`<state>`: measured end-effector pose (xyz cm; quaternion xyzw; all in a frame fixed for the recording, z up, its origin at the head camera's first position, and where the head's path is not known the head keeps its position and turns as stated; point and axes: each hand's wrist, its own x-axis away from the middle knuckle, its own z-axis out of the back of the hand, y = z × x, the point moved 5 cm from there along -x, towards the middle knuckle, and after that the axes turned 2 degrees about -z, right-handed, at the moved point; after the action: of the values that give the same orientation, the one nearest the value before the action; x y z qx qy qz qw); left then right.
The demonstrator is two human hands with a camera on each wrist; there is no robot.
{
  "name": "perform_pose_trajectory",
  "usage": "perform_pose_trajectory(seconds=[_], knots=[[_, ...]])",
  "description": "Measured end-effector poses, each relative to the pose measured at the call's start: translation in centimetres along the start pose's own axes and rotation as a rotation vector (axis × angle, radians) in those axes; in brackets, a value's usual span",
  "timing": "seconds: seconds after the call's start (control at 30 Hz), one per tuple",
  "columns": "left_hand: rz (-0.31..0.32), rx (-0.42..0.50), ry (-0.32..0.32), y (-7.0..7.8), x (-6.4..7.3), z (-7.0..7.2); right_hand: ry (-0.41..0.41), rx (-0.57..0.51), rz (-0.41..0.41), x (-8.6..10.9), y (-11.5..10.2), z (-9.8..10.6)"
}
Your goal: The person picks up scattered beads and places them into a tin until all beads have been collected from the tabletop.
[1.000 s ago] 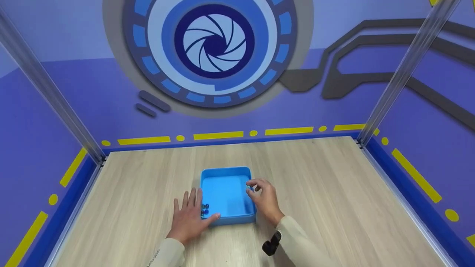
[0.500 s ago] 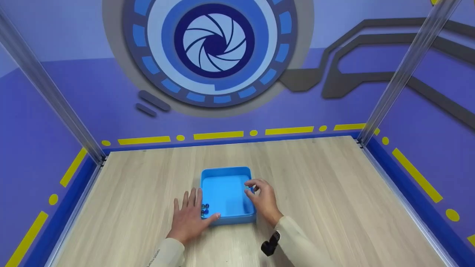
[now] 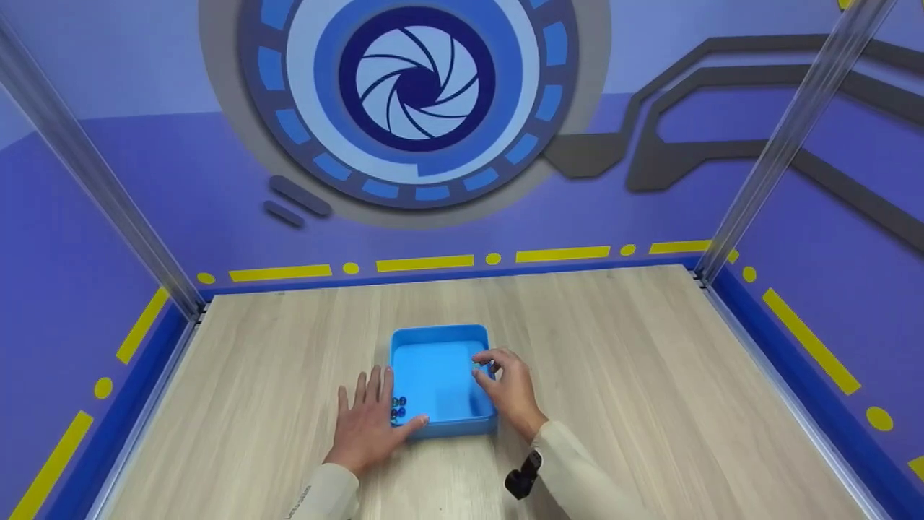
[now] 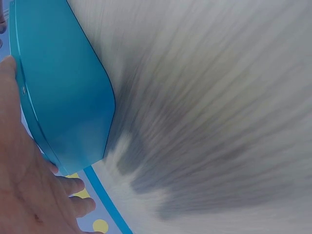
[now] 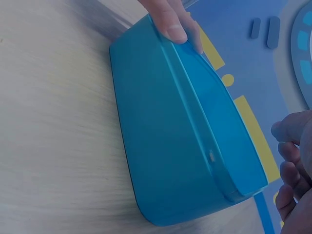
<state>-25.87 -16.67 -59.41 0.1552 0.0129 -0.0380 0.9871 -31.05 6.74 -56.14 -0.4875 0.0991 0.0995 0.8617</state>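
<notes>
A blue open box (image 3: 455,429) stands on the wooden table, its outer wall large in both wrist views. Several dark glass marbles (image 3: 402,412) lie in its near left corner, partly behind my left hand. My left hand (image 3: 364,430) rests spread against the box's left side, fingers straight, with the thumb over the near rim. My right hand (image 3: 514,390) is over the right rim, thumb and index finger curled together around a tiny pale marble (image 3: 476,365). In the right wrist view my right hand's curled fingers (image 5: 291,163) show at the right edge.
The light wooden table (image 3: 628,361) extends around the box on all sides. Purple printed panels (image 3: 144,188) wall it in at the back and sides, with metal posts (image 3: 787,137) at the corners. A black wrist device (image 3: 523,477) sits at the right cuff.
My right hand has shifted slightly left, farther over the inside of the box, with its pinch kept. The left hand, the box and the marbles in the corner have stayed put.
</notes>
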Motion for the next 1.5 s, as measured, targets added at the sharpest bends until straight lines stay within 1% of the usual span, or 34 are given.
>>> perform_pose_trajectory(seconds=[0.13,0.4,0.7,1.0,1.27,1.5], knots=[[-0.004,0.004,0.008,0.0,0.1,0.0,0.0,-0.005,0.018,0.1,-0.1,0.0],[-0.001,0.011,-0.003,0.0,0.1,0.0,-0.016,-0.021,0.022,0.2,-0.3,-0.3],[-0.018,0.022,0.02,0.0,0.2,0.1,-0.031,-0.03,0.029,0.2,-0.5,-0.7],[-0.01,0.005,0.011,0.0,0.1,0.1,-0.037,-0.019,0.05,0.3,-0.8,-1.1],[-0.004,0.019,0.005,0.1,0.1,0.2,-0.063,-0.03,0.024,0.6,-0.8,-1.7],[-0.006,0.006,0.016,0.2,0.1,0.3,-0.064,-0.01,0.059,0.7,-1.1,-2.0]])
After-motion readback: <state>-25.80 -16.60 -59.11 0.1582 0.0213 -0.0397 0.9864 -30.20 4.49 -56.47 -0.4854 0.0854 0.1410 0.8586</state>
